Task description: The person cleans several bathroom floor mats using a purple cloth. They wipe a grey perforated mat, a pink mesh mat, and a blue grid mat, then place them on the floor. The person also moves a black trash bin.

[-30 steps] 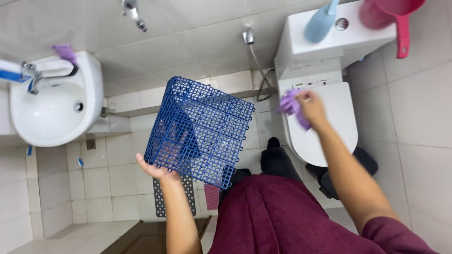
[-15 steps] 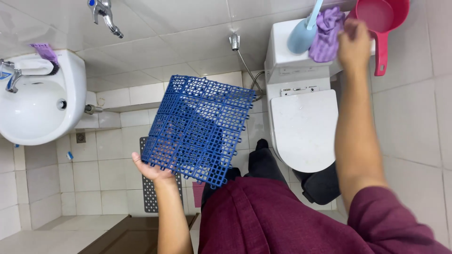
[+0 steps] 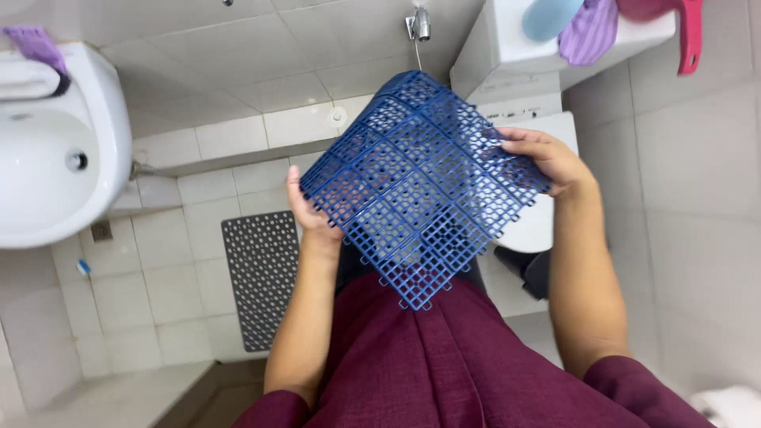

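Both hands hold a blue plastic grid mat (image 3: pixel 420 186) tilted in the air above the lap; the left hand (image 3: pixel 311 212) pinches its left edge, thumb on top, fingers hidden beneath; the right hand (image 3: pixel 547 158) grips the right edge, fingers curled over the rim; beyond the right fingertips stands the white toilet tank (image 3: pixel 507 47); risk: edge-only holds may let the flexible mat sag, twist free, or strike the tank.

Right hand (image 3: pixel 547 162) off purple cloth (image 3: pixel 590 32) (left on tank), now gripping blue mat (image 3: pixel 420 186)
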